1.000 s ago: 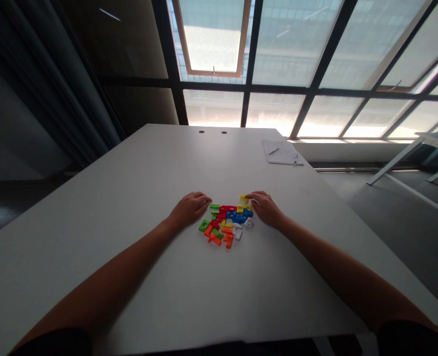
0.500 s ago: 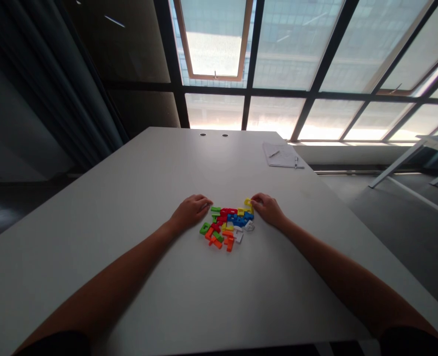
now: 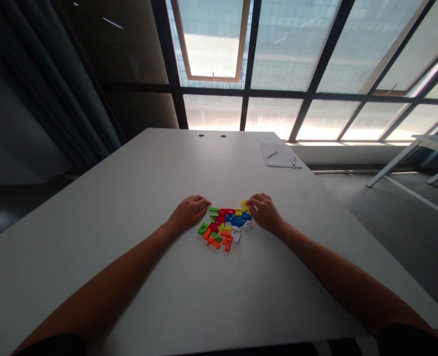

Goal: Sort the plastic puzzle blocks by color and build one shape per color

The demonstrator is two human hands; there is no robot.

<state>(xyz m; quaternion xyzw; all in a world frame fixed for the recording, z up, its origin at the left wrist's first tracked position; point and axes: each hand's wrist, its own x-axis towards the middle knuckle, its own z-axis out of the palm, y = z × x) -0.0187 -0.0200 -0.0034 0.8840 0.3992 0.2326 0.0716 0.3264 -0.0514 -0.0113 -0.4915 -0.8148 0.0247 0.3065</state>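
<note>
Several coloured plastic pieces lie in a loose heap on the white table (image 3: 189, 291). Green pieces (image 3: 203, 228) are on the left, red (image 3: 219, 219) and blue (image 3: 237, 220) in the middle, orange (image 3: 227, 243) nearest me, white (image 3: 236, 234) on the right. My left hand (image 3: 190, 211) rests at the heap's left edge, fingers curled together beside a green piece; whether they hold anything is hidden. At the upper right, my right hand (image 3: 264, 210) has its fingers over a yellow piece (image 3: 244, 203), partly covering it; the grip itself is too small to make out.
Papers (image 3: 280, 155) with a pen lie at the table's far right. Two round cable holes (image 3: 201, 135) sit near the far edge. A second white table (image 3: 436, 144) stands to the right, by the windows. A dark curtain hangs at the left.
My right hand has shifted slightly left over the yellow piece and covers more of it. My left hand stays at the heap's left edge. The whole view has moved a little.
</note>
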